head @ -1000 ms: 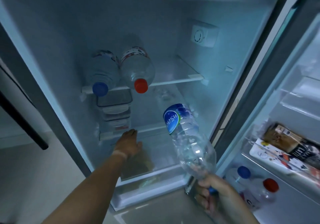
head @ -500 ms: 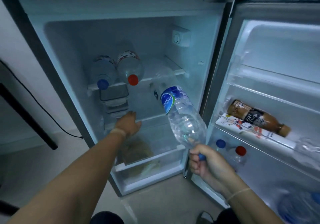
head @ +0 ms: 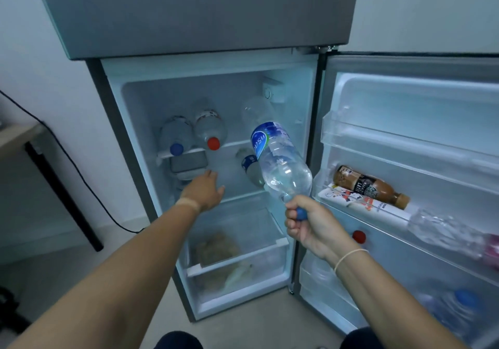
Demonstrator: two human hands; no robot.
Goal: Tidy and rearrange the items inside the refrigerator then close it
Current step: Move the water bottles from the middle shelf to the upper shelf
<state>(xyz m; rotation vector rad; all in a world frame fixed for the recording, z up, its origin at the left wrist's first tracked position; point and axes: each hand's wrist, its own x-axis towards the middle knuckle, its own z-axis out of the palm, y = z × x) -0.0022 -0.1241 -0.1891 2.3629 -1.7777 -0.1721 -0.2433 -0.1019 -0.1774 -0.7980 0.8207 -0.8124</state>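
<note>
The refrigerator (head: 305,122) stands open in front of me. My right hand (head: 310,224) grips a large clear water bottle (head: 280,165) by its blue cap, base pointing up and into the fridge. My left hand (head: 204,190) reaches onto the middle shelf, fingers apart, holding nothing, just below stacked containers (head: 187,164). On the upper shelf lie a blue-capped bottle (head: 175,139) and a red-capped bottle (head: 210,131). A smaller bottle (head: 249,168) lies behind the held one.
The open door (head: 405,132) on the right carries a brown drink bottle (head: 370,185), a white carton (head: 361,205), a red-capped bottle (head: 359,236) and a blue-capped bottle (head: 459,302). The bottom drawer (head: 237,262) holds bagged food. A table leg and cable are at left.
The view has pulled back and risen, showing the whole fridge and door. My left hand shifted slightly on the middle shelf. My right hand keeps the bottle, raised a little.
</note>
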